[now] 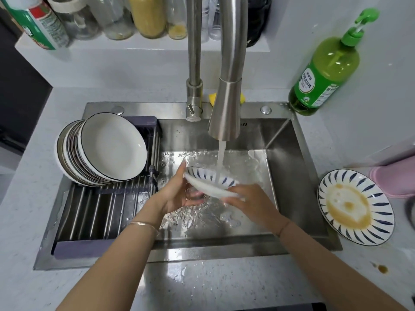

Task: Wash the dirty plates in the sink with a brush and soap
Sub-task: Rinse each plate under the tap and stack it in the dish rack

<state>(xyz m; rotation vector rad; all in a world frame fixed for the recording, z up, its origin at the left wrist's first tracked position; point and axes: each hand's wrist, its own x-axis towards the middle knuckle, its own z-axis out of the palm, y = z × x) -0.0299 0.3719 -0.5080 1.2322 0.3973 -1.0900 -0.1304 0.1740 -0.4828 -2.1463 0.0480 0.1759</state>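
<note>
The pale speckled stone bench wraps a rectangular brushed-steel sink with a wet, glinting floor. Over the sink's left side lies a dark-framed rack of steel rods, which carries a leaning stack of round white plates with dark rims. A matte steel tap flares at its spout and pours a thin stream onto a shallow round plate with blue rim strokes, held tilted over the sink floor. The left hand has its grip clamped on the plate's left rim. The right hand grips the near right edge, fingers curled round it. A translucent green soap bottle stands at the sink's back right corner. A matching plate smeared brown lies on the bench to the right.

The drain is mostly hidden behind the hands. Something pink is cut off at the right edge. Behind, a white shelf holds blurred jars.
</note>
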